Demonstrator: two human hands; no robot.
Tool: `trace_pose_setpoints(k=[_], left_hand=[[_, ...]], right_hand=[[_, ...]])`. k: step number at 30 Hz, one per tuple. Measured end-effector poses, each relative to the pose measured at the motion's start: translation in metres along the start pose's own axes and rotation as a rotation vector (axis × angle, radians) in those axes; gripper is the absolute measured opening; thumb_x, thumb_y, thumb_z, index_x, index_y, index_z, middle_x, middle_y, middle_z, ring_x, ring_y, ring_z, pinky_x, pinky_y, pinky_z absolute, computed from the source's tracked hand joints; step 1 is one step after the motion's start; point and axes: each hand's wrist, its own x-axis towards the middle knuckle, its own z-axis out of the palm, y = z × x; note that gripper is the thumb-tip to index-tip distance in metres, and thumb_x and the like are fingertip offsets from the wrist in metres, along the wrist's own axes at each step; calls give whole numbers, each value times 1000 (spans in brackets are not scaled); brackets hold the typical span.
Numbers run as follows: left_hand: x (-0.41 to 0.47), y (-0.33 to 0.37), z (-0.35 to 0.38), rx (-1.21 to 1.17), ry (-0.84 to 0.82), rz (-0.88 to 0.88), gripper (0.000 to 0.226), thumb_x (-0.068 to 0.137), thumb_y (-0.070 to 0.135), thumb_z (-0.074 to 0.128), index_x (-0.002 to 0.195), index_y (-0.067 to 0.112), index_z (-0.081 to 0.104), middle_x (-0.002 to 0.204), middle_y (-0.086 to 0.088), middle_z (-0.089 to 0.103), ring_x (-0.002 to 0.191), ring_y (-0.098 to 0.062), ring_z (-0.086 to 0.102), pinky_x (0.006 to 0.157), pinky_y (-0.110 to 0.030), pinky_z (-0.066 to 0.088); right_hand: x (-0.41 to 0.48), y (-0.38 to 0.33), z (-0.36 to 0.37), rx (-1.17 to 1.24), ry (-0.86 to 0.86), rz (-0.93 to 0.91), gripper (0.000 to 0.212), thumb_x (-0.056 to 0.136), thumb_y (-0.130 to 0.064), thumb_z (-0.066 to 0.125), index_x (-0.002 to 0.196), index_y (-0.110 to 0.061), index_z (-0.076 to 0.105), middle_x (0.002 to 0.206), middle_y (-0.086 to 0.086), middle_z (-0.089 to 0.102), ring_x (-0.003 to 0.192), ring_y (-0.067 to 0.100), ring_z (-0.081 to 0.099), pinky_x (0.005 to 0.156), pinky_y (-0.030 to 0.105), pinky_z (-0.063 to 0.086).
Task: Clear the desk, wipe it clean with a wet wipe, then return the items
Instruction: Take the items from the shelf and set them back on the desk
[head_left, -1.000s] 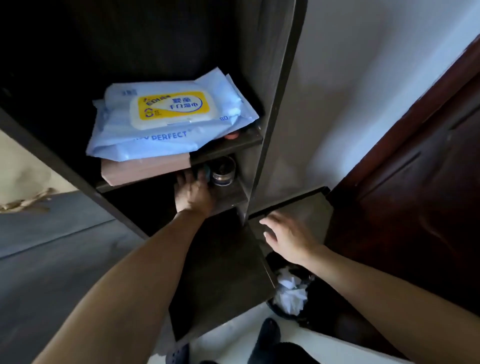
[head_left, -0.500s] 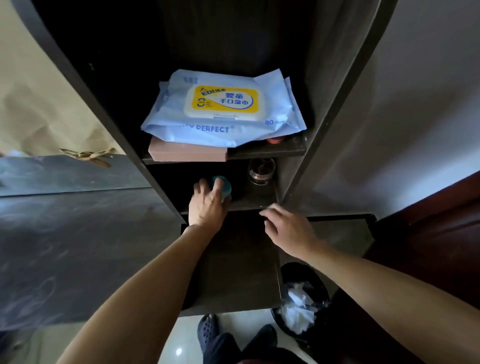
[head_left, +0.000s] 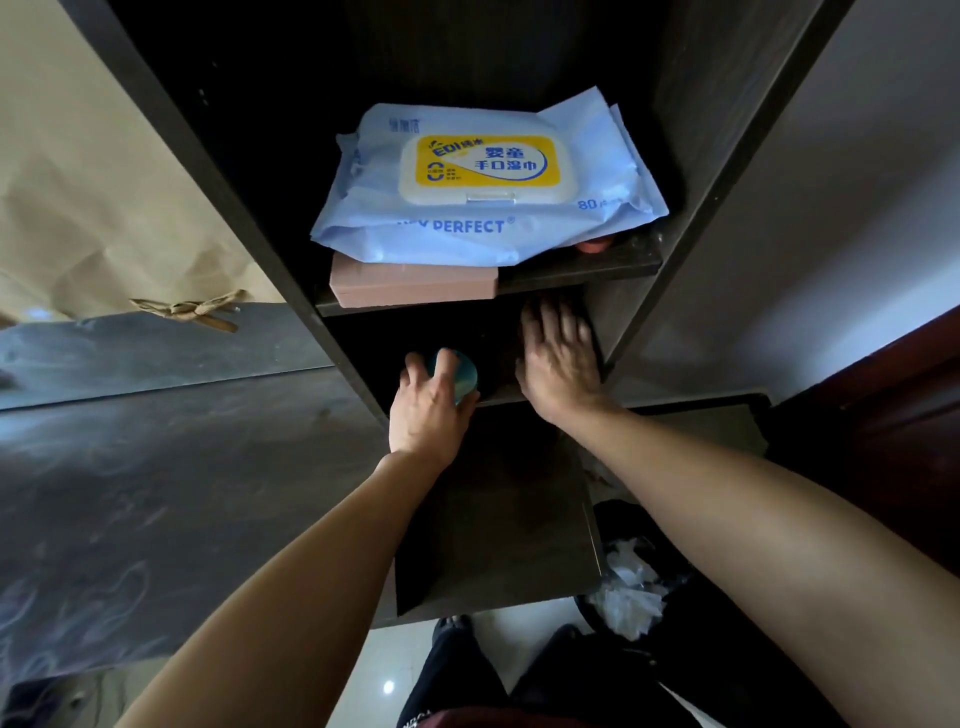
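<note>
A dark shelf unit (head_left: 582, 273) stands beside a dark desk top (head_left: 171, 478). My left hand (head_left: 431, 405) grips a small round teal container (head_left: 464, 375) at the front of the lower compartment. My right hand (head_left: 561, 358) reaches into the same compartment on the right, fingers spread, and covers the spot where a small glass jar stood; whether it touches the jar I cannot tell. On the upper shelf a blue wet-wipe pack (head_left: 483, 182) with a yellow lid lies on a pink box (head_left: 415, 286).
A small reddish object (head_left: 595, 244) peeks out under the pack's right corner. A black bin (head_left: 639, 587) with crumpled white tissue sits on the floor at the right. A brown paper bag (head_left: 93, 208) stands on the desk at the left. A dark door (head_left: 883, 441) is at right.
My right hand has moved from the lower ledge up into the lower compartment, over the glass jar. My left hand has drawn the teal container toward the compartment's front.
</note>
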Motion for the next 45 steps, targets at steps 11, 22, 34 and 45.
trace_pose_setpoints(k=[11, 22, 34, 45], left_hand=[[-40, -31, -18, -33, -131, 140, 67, 84, 35, 65, 138, 15, 31, 121, -15, 38, 111, -33, 46, 87, -42, 47], [-123, -94, -48, 0, -126, -45, 62, 77, 37, 69, 129, 18, 44, 112, -10, 39, 103, -32, 47, 86, -41, 46], [-252, -173, -93, 33, -26, -375, 57, 73, 38, 71, 122, 22, 48, 107, -6, 40, 101, -29, 51, 81, -38, 48], [-295, -304, -158, 34, 81, -482, 56, 75, 38, 68, 125, 23, 47, 108, -5, 40, 103, -27, 50, 82, -38, 47]], right_hand=[[-23, -9, -14, 233, 8, 149, 48, 71, -26, 77, 108, -14, 50, 134, 16, 42, 115, 38, 42, 73, 42, 50], [-88, -46, -23, 315, -112, 46, 58, 50, -46, 71, 98, -31, 42, 98, -1, 51, 95, 24, 45, 64, 34, 45], [-129, -174, -34, 338, -237, -407, 46, 64, -40, 63, 104, -30, 45, 108, -7, 47, 106, 19, 41, 69, 35, 51], [-107, -333, -37, 316, -180, -574, 40, 70, -40, 61, 107, -30, 51, 112, -9, 49, 109, 17, 43, 68, 31, 48]])
